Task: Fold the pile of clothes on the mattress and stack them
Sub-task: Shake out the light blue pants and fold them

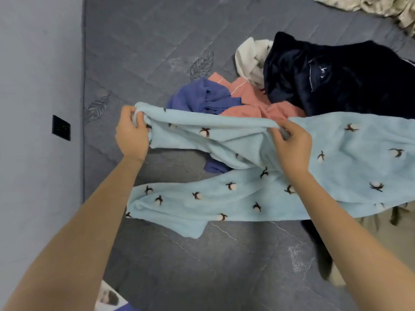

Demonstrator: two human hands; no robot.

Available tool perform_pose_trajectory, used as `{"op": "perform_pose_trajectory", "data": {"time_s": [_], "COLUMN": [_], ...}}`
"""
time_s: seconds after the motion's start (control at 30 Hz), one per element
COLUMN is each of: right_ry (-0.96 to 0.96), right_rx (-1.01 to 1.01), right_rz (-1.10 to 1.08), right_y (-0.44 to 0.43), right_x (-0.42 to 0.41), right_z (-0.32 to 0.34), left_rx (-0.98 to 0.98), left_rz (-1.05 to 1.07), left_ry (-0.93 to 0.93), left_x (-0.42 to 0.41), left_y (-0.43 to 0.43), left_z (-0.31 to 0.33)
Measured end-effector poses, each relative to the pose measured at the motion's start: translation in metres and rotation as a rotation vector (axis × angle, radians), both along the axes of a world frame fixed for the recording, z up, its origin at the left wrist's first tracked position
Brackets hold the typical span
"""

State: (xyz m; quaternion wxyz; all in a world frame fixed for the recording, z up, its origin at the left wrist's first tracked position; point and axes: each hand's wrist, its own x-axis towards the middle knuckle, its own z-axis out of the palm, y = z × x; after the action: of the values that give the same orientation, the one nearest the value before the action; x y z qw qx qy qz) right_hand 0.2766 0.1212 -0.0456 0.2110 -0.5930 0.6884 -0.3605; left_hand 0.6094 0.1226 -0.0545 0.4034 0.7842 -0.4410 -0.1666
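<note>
Light blue fleece trousers [224,198] with small white-and-brown motifs lie spread across the grey mattress [157,52]. My left hand [131,134] pinches the end of the upper leg, lifted slightly. My right hand [290,142] grips the same leg's upper edge further right. The lower leg lies flat, pointing left. Behind the trousers sits the pile: a blue-purple garment [202,97], a pink garment [251,102], a white garment [251,59] and a dark navy garment [336,79].
A grey wall [38,86] with a black switch plate [61,127] borders the mattress on the left. Beige crumpled fabric [381,7] lies at the far right corner. A dark cloth [318,248] and beige cloth lie at the lower right under the trousers.
</note>
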Motion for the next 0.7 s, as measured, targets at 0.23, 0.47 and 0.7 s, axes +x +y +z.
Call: {"op": "perform_pose_trajectory", "data": {"time_s": [0.23,0.47,0.7], "right_ry": [-0.092,0.042,0.161], "right_rx": [-0.185,0.134,0.127], "right_rz": [-0.184,-0.026,0.029], "right_y": [-0.065,-0.065,-0.048], "right_x": [-0.037,-0.048,-0.048], "right_z": [0.039,-0.013,-0.024], "left_rx": [-0.215,-0.056,0.01], "left_rz": [-0.09,-0.292,-0.359], "left_ry": [0.059,0.024,0.027], "left_x": [-0.046,-0.072,-0.079], "left_y": [-0.093,-0.091,-0.071], "left_z": [0.03,-0.035,-0.051]}}
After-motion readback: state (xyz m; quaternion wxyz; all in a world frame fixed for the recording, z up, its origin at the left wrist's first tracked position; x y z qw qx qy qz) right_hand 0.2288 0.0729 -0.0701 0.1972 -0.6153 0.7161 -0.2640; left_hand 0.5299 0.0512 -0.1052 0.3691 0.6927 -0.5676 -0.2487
